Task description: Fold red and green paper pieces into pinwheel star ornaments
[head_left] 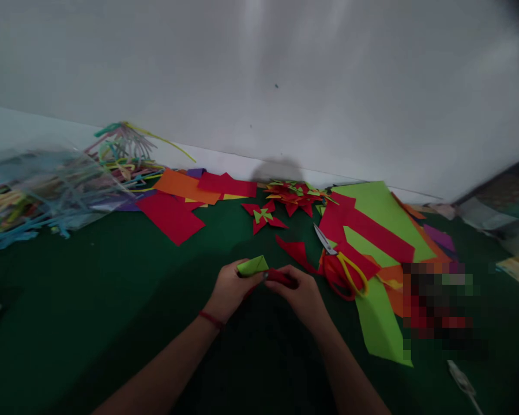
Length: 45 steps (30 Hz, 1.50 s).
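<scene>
My left hand [232, 289] is closed on a folded piece of green paper [253, 265], whose pointed end sticks up past the fingers. Close beside it, my right hand [300, 293] pinches a folded piece of red paper [282, 277]. The two hands nearly meet, and fingers hide where the red and green pieces come together. Just beyond them lies a red paper star [263, 217] with green shapes at its middle. To the right of my right hand rest scissors [345, 268] with one red and one yellow handle. A curved red scrap [294, 249] lies beside the blades.
Stacked red and green paper stars [294, 196] lie near the wall. Green sheets [383, 328] and red strips [383, 233] spread on the right. Red [171, 218] and orange paper [185, 185] lie left, next to a clear bag [64, 173] and many coloured strips. A white cable [462, 380] lies at lower right.
</scene>
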Each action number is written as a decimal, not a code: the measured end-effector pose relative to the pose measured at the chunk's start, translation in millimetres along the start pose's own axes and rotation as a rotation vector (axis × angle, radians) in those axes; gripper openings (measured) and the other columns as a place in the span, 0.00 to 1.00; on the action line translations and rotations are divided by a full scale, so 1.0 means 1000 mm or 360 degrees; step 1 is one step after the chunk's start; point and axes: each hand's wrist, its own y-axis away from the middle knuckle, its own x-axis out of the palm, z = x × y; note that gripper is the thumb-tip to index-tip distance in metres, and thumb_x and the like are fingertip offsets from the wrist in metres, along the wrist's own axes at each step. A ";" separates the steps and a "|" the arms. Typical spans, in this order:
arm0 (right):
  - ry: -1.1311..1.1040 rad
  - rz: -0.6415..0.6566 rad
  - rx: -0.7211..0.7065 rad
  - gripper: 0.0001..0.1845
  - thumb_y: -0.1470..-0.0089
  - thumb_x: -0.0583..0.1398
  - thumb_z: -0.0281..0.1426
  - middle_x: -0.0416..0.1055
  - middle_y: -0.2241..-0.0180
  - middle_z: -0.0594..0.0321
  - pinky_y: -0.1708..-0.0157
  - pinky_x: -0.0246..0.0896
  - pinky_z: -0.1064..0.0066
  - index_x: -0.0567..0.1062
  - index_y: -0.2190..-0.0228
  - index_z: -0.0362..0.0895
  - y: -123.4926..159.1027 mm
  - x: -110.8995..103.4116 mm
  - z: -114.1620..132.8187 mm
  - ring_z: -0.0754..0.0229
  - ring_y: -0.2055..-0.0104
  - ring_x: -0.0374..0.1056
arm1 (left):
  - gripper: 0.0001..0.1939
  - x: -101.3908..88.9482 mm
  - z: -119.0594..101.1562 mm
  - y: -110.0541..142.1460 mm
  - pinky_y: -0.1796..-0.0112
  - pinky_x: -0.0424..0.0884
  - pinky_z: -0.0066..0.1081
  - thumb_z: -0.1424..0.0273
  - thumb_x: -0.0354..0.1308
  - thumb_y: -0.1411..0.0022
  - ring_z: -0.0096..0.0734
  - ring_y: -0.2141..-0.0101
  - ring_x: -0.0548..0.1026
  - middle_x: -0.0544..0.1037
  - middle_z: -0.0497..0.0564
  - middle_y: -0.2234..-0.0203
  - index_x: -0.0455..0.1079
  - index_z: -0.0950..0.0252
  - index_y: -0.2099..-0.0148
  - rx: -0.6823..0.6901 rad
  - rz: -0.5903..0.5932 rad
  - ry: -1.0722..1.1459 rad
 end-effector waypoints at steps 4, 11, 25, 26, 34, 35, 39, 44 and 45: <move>-0.0092 0.0000 -0.0017 0.11 0.54 0.59 0.39 0.71 0.76 0.65 0.72 0.59 0.72 0.72 0.74 0.43 -0.001 0.001 -0.001 0.61 0.72 0.66 | 0.13 -0.002 -0.001 -0.001 0.73 0.64 0.23 0.67 0.62 0.56 0.26 0.73 0.70 0.73 0.46 0.74 0.69 0.66 0.65 0.0107 0.0025 -0.0057; 0.0092 -0.0280 -0.0317 0.09 0.53 0.58 0.37 0.73 0.72 0.63 0.65 0.62 0.67 0.74 0.71 0.45 -0.001 0.002 0.000 0.58 0.67 0.68 | 0.15 -0.011 -0.008 0.000 0.60 0.67 0.34 0.66 0.55 0.47 0.36 0.60 0.72 0.75 0.53 0.61 0.68 0.64 0.56 0.0451 0.0233 -0.0184; 0.0675 -0.1035 -0.0399 0.13 0.49 0.51 0.28 0.65 0.54 0.56 0.52 0.55 0.57 0.73 0.64 0.45 -0.013 -0.056 -0.028 0.53 0.50 0.60 | 0.24 -0.019 -0.003 -0.005 0.44 0.43 0.43 0.64 0.39 0.37 0.37 0.42 0.49 0.53 0.55 0.41 0.48 0.64 0.40 0.1091 -0.0072 -0.1236; 0.0695 -0.1020 -0.0396 0.13 0.49 0.51 0.28 0.65 0.54 0.56 0.51 0.54 0.57 0.73 0.65 0.44 -0.015 -0.054 -0.029 0.53 0.50 0.60 | 0.24 -0.013 0.004 -0.005 0.44 0.42 0.44 0.64 0.39 0.37 0.37 0.41 0.46 0.51 0.55 0.40 0.47 0.64 0.39 0.1127 -0.0051 -0.1446; 0.0771 -0.0947 -0.0452 0.12 0.49 0.51 0.29 0.65 0.53 0.55 0.51 0.53 0.58 0.74 0.66 0.44 -0.019 -0.040 -0.031 0.53 0.50 0.58 | 0.35 0.014 0.033 -0.008 0.45 0.43 0.48 0.51 0.40 0.42 0.44 0.42 0.48 0.51 0.60 0.41 0.50 0.69 0.40 0.1086 0.0243 -0.2121; 0.0765 -0.0945 -0.0462 0.12 0.49 0.51 0.28 0.65 0.54 0.55 0.51 0.53 0.58 0.74 0.67 0.44 -0.019 -0.040 -0.032 0.54 0.50 0.59 | 0.34 0.014 0.030 -0.009 0.45 0.41 0.48 0.51 0.39 0.42 0.43 0.42 0.49 0.53 0.60 0.42 0.51 0.69 0.40 0.1083 0.0214 -0.2125; 0.0748 -0.0958 -0.0466 0.12 0.49 0.51 0.28 0.65 0.54 0.55 0.51 0.52 0.58 0.74 0.67 0.44 -0.020 -0.042 -0.033 0.54 0.50 0.58 | 0.28 0.016 0.009 -0.019 0.44 0.39 0.46 0.59 0.31 0.36 0.37 0.42 0.48 0.53 0.58 0.41 0.47 0.68 0.39 0.1165 -0.0050 -0.2051; 0.0703 -0.0956 -0.0454 0.12 0.50 0.51 0.29 0.65 0.54 0.55 0.52 0.53 0.57 0.74 0.67 0.44 -0.019 -0.043 -0.030 0.53 0.50 0.58 | 0.33 0.033 0.020 -0.039 0.45 0.46 0.42 0.56 0.36 0.39 0.42 0.41 0.46 0.50 0.64 0.41 0.47 0.77 0.40 0.1073 -0.0158 -0.1987; 0.0698 -0.0953 -0.0449 0.12 0.50 0.51 0.29 0.65 0.54 0.55 0.52 0.53 0.57 0.74 0.67 0.44 -0.018 -0.043 -0.029 0.52 0.50 0.58 | 0.34 0.036 0.025 -0.041 0.45 0.46 0.43 0.55 0.38 0.40 0.44 0.41 0.46 0.50 0.65 0.41 0.49 0.77 0.41 0.1043 -0.0123 -0.1977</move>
